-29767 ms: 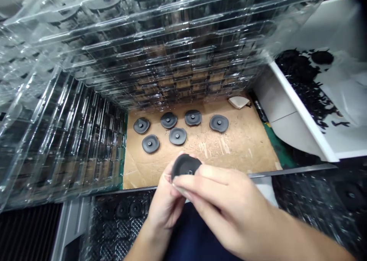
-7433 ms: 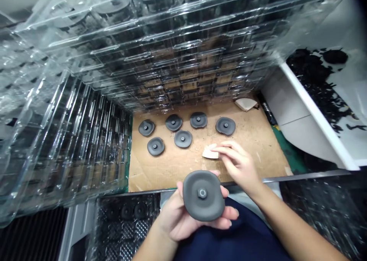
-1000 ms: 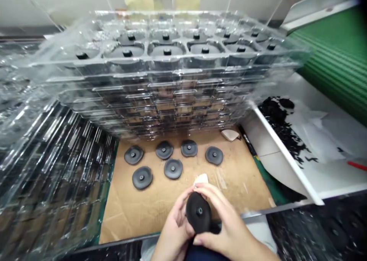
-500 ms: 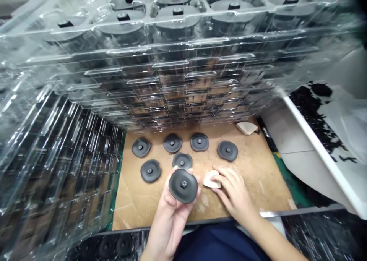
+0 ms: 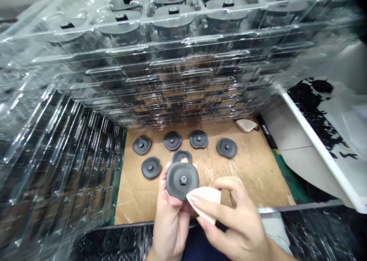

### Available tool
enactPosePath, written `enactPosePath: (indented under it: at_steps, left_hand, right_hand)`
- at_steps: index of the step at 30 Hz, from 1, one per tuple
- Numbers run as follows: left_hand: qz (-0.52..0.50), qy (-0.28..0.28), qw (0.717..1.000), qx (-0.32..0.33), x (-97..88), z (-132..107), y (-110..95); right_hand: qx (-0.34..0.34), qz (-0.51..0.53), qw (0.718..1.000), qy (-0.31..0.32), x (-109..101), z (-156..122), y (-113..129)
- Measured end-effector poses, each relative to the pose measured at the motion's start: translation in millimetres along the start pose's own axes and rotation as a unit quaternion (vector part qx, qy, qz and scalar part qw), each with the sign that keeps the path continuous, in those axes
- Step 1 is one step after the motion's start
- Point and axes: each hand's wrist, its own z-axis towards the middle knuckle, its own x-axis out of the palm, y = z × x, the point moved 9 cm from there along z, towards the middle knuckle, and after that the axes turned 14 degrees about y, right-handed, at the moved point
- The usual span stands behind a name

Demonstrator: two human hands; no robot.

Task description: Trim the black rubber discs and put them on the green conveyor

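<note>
My left hand (image 5: pixel 173 219) grips a dark grey rounded disc (image 5: pixel 174 180) with a small knob at its centre, its dished face turned up toward me. A white wedge-shaped pad (image 5: pixel 210 196), which looks like folded cloth or foam, is pinched in my right hand (image 5: pixel 237 219). The pad's pointed tip meets the lower right rim of the disc. Just beyond the held disc lies another disc (image 5: pixel 182 154), partly covered by it. Several more like it, among them a disc (image 5: pixel 151 167) at the left and a disc (image 5: pixel 226 148) at the right, rest on brown cardboard (image 5: pixel 263 169).
Tall stacks of clear plastic trays (image 5: pixel 183 62) holding discs rise at the back and left (image 5: pixel 71 138). A second white pad (image 5: pixel 246 125) lies at the back right. Beyond it, a white bin (image 5: pixel 318 142) contains black scraps. Another tray (image 5: pixel 111 242) sits at the front.
My right hand has lifted the white pad off the cardboard and brought it left and nearer, against the disc's edge. The left hand still holds its disc, nearly in place.
</note>
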Motion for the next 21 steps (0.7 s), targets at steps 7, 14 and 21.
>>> enactPosePath:
  at_steps: [7, 14, 21]
  left_hand:
    - [0.000, 0.010, 1.000, -0.014, 4.8, -4.3, -0.5]
    - [0.020, 0.021, 1.000, -0.006, 4.7, -7.3, -5.7]
    - [0.005, 0.038, 0.992, -0.119, -1.1, -11.3, 10.1]
  right_hand:
    - [0.002, -0.009, 1.000, 0.003, -2.7, -4.3, -1.3]
    - [0.000, -0.014, 1.000, -0.009, -6.3, -6.7, 1.5]
    - [-0.039, 0.013, 0.998, 0.053, -10.8, 8.1, -18.9]
